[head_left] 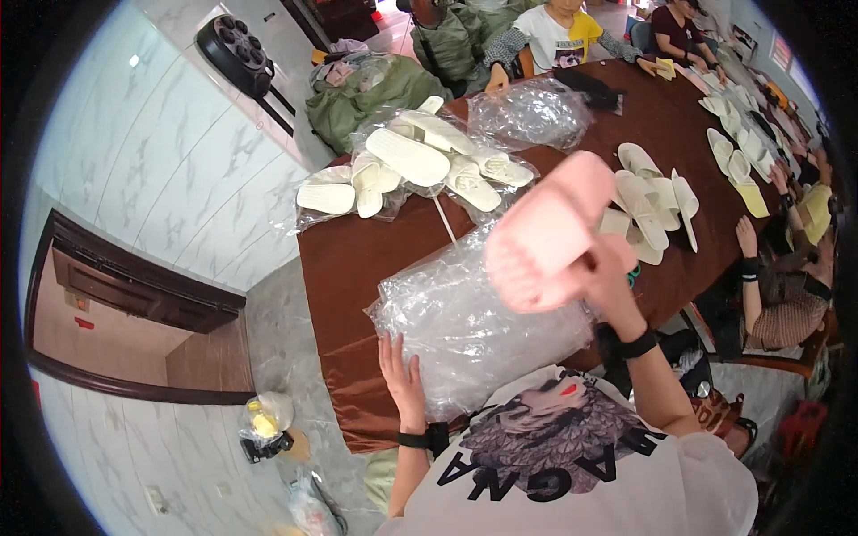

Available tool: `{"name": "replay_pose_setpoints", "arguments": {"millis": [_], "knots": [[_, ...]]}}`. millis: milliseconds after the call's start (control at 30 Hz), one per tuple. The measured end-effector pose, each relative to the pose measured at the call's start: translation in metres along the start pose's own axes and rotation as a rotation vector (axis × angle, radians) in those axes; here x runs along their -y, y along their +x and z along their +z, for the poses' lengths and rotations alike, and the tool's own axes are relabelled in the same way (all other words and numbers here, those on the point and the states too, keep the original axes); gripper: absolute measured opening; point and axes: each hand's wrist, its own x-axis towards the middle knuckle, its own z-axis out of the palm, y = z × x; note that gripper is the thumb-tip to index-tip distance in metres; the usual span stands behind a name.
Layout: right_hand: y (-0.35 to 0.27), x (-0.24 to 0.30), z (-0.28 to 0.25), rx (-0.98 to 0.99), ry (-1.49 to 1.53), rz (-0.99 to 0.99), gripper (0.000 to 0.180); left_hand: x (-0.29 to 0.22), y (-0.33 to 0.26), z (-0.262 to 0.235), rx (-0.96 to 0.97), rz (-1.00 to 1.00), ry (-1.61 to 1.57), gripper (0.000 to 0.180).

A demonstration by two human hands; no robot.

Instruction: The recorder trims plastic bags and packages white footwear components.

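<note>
My right hand (612,284) is closed around a pink slipper (545,237), held up above the table. The slipper's sole and strap show; whether a second one is behind it, I cannot tell. Below it lies a stack of clear plastic bags (456,335) on the brown tablecloth (349,330). My left hand (402,380) rests at the left edge of these bags, its fingers stretched out and nothing in them. Dark bands circle both my wrists.
Cream slippers in clear bags (407,156) are heaped at the table's far left. Loose cream slippers (643,210) lie right of the pink one. More clear plastic (532,112) sits near a person (563,40) across the table. Other people work along the right side. A green sack (375,94) stands behind.
</note>
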Motion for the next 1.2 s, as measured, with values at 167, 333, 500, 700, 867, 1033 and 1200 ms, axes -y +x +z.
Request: {"name": "replay_pose_setpoints", "arguments": {"millis": [167, 333, 500, 700, 867, 1033, 1200], "knots": [[-0.025, -0.002, 0.1, 0.66, -0.024, -0.219, 0.04, 0.016, -0.018, 0.031, 0.27, 0.087, 0.204, 0.059], [-0.035, -0.093, 0.127, 0.853, -0.006, -0.404, 0.051, 0.073, -0.059, 0.072, 0.498, 0.025, 0.566, 0.073], [-0.007, -0.128, 0.068, 0.561, -0.31, -0.189, 0.056, 0.072, -0.062, 0.079, 0.492, -0.021, 0.506, 0.073], [0.02, -0.087, -0.006, 0.149, -0.277, 0.052, 0.041, 0.072, -0.054, 0.078, 0.537, -0.053, 0.432, 0.074], [0.063, -0.127, -0.071, 0.183, -0.189, 0.016, 0.032, 0.076, -0.057, 0.071, 0.535, -0.098, 0.407, 0.073], [0.132, -0.2, -0.238, -0.33, -0.207, 0.227, 0.037, 0.064, -0.042, 0.088, 0.519, -0.029, 0.283, 0.071], [0.146, -0.119, -0.162, -0.528, -0.345, -0.183, 0.034, 0.071, -0.056, 0.073, 0.518, -0.12, 0.36, 0.07]]}}
